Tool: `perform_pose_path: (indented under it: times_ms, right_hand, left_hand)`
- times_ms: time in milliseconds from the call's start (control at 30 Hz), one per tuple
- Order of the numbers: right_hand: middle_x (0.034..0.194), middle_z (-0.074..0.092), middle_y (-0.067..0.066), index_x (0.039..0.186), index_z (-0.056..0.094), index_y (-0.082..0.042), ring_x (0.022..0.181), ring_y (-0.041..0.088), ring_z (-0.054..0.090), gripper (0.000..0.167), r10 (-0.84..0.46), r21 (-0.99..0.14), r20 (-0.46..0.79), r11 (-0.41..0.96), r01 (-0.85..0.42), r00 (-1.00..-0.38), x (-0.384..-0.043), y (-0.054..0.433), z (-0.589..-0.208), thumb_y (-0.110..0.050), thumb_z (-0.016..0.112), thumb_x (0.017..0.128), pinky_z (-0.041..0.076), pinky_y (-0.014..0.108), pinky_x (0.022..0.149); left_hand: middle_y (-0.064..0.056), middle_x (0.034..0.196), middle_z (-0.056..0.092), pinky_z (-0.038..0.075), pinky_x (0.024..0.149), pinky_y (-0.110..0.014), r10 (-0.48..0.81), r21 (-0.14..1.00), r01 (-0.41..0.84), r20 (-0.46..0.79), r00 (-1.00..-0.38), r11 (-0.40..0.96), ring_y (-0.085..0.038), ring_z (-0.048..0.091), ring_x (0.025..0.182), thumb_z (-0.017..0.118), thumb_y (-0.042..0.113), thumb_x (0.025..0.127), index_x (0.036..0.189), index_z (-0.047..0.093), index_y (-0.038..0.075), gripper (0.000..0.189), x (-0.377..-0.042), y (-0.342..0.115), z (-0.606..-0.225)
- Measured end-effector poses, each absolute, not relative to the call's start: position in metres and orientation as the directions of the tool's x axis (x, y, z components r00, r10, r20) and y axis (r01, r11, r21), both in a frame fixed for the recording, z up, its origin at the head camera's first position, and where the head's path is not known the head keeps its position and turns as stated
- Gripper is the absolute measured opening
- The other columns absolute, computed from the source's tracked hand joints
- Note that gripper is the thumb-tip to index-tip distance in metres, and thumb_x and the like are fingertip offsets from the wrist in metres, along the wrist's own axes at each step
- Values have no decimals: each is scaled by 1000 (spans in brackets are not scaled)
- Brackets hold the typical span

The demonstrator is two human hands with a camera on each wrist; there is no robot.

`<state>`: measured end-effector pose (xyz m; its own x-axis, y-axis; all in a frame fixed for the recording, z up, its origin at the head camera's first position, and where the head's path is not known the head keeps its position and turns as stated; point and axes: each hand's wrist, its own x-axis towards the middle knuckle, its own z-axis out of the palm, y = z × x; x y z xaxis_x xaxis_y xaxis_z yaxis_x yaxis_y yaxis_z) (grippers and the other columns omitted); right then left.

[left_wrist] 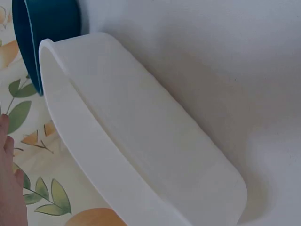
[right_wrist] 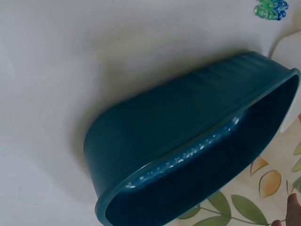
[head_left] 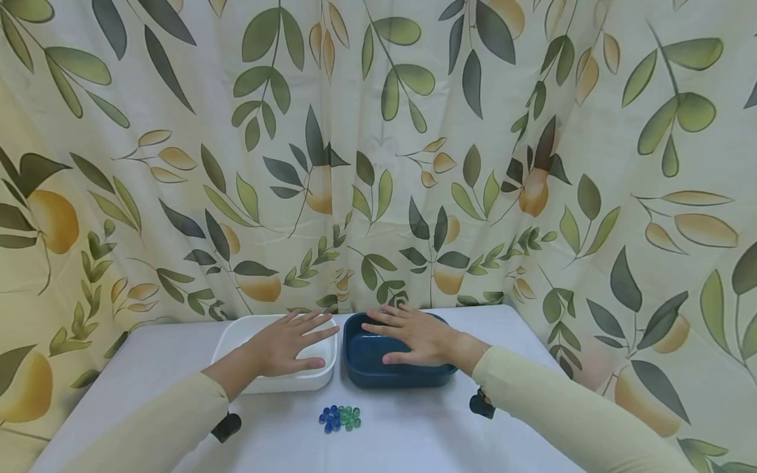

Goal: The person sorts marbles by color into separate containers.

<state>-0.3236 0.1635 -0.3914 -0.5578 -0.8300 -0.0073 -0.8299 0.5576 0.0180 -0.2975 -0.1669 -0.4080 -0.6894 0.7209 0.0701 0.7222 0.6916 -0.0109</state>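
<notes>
White tub (head_left: 290,383) and blue tub (head_left: 402,376) saw near far edge of table (head_left: 402,443) beneath spread left hand (head_left: 285,347) and right hand (head_left: 422,336), apparently readying, next needing drawing back to touch marbles (head_left: 344,419).

You wear plain pale-yellow fabric sleeves (head_left: 550,402), cuffed behind your left grip (head_left: 290,345) and right grip (head_left: 416,335), each with a small black wrist camera (head_left: 227,427).

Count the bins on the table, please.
2: a white bin on the left, a dark blue bin beside it on the right. None appears hidden.
</notes>
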Motion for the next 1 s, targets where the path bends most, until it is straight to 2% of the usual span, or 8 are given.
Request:
perform_pose_path:
  times_ms: [233, 567, 800, 1000]
  right_hand:
    - [165, 11, -6, 158, 19, -32, 153, 23, 6, 71, -830, 19, -13, 557, -830, -557, -321, 162, -392, -61, 41, 97, 11, 59, 121]
    - [165, 14, -4, 157, 17, -35, 153, 22, 7, 70, -838, 19, 23, 546, -838, -545, -314, 166, -389, -62, 41, 97, 14, 56, 121]
    - [165, 15, -3, 158, 16, -34, 153, 22, 6, 71, -845, -7, 45, 534, -846, -533, -305, 166, -386, -57, 46, 97, 11, 56, 122]
    - [165, 17, -3, 157, 21, -31, 152, 25, 12, 72, -846, -27, 79, 527, -849, -528, -299, 171, -389, -52, 52, 96, 16, 55, 121]
  left_hand:
    - [-4, 164, 22, 19, 120, -58, 705, 2, 707, 60, -706, 707, -30, 21, 150, 40, 61, 98, 156, 26, 28, 69, -297, -169, -409]
    - [-4, 162, 27, 22, 119, -58, 709, 14, 713, 101, -698, 701, -30, 26, 148, 43, 59, 98, 156, 28, 26, 69, -292, -176, -413]
    - [-4, 161, 30, 22, 120, -55, 708, 31, 716, 124, -696, 698, -27, 25, 149, 47, 56, 98, 156, 27, 28, 68, -284, -182, -418]
    - [-2, 160, 32, 24, 120, -53, 697, 70, 712, 155, -700, 699, -26, 27, 148, 51, 55, 96, 155, 31, 25, 69, -275, -185, -423]
